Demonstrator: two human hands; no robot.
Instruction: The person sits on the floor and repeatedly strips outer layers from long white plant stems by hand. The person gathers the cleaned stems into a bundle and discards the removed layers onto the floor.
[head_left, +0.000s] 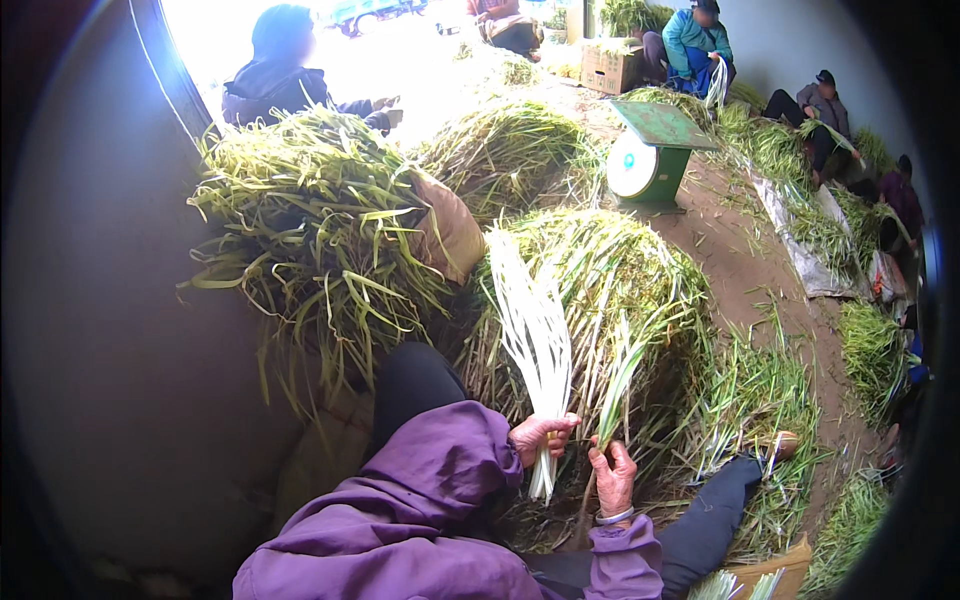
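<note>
My left hand (541, 439) is closed around a bundle of long white stalks (529, 322), whose pale ends fan upward and whose cut ends stick out below my fist. Just to its right, my right hand (615, 472) pinches a single leafy stalk (619, 382) between thumb and fingers. Green leaves rise from that stalk, and a brown, dirty lower end hangs beneath the hand. Behind both hands stands a large heap of green leafy stalks (600, 277), its stems facing me.
A taller pile of leaves (322, 225) leans by the wall (112, 300) at left. Beyond the heap stands a green dial scale (652, 161). Stripped leaves (750, 405) litter the floor near my outstretched leg (709, 517). A cardboard box (611, 67) and several seated people are farther back.
</note>
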